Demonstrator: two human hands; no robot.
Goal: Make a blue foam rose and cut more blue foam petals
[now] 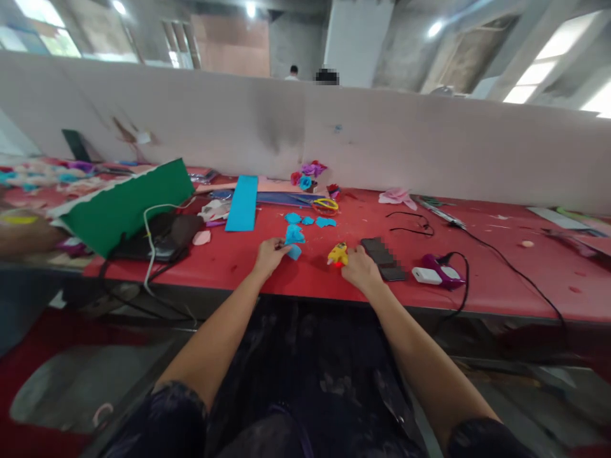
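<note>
Between the fingers of my left hand (pixel 270 256) is a small blue paper piece (pixel 294 252), held just above the red table (pixel 315 280). My right hand (pixel 361 270) is wrapped round a yellow glue gun (pixel 338 254), its tip pointing left with a red glow below it. More blue paper pieces (pixel 294 235) lie beyond my left hand, some of them (pixel 326 222) spread to the right. A long blue strip (pixel 242 203) lies to the left. Yellow-handled scissors (pixel 326 205) rest behind the pieces.
A dark phone (pixel 383 259) lies beside my right hand, with a purple power strip (pixel 443 272) and cable further right. Glasses (pixel 414 224) sit behind them. At left stand a green board (pixel 128 203) and a black bag (pixel 167 235); another person's arm (pixel 26 235) reaches in. Paper flowers (pixel 308 175) lie near the partition.
</note>
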